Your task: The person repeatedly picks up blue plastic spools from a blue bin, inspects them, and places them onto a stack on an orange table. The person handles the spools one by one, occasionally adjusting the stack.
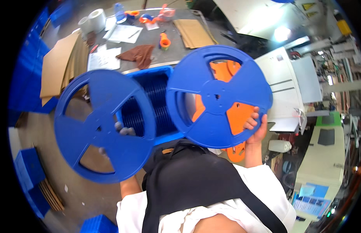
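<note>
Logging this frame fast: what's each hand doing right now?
Left hand: closed on a blue reel, fingers through a cutout.
Right hand: closed on a second blue reel at its rim.

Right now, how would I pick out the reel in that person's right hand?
Find the blue plastic crate of stacked reels at the middle. Just right of it, the right hand holds up a round blue plastic reel. Unlike the left hand's reel, orange shows through its cut-outs.

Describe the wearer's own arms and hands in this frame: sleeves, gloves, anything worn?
Both hands are bare, no gloves, rings or watch visible. The right hand and the left hand come up on bare forearms. White short sleeves end near the elbows, under a black apron with straps. The left fingers show only in part.
</note>
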`<act>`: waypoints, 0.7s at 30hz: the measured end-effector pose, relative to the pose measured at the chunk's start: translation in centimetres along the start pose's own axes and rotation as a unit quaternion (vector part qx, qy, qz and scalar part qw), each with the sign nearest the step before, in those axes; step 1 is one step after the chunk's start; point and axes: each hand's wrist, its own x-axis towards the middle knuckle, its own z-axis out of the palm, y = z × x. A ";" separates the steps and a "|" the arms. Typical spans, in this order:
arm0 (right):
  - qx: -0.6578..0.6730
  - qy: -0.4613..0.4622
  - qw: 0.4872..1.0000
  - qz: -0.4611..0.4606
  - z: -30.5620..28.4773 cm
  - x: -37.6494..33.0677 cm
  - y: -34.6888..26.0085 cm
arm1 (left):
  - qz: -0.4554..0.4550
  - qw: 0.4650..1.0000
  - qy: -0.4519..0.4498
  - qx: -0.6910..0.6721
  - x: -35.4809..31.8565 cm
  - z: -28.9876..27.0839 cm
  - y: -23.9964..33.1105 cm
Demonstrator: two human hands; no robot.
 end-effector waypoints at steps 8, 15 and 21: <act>0.092 -0.005 0.995 0.024 2.1 0.9 1.0 | 0.022 0.985 0.056 0.160 1.1 1.3 -0.4; -0.079 -0.119 0.989 0.048 6.4 2.0 3.7 | -0.011 0.862 0.229 0.452 1.9 -3.7 -4.7; -0.423 -0.180 0.882 0.098 15.6 -0.3 11.5 | -0.237 0.904 0.137 0.328 5.4 -4.6 -11.8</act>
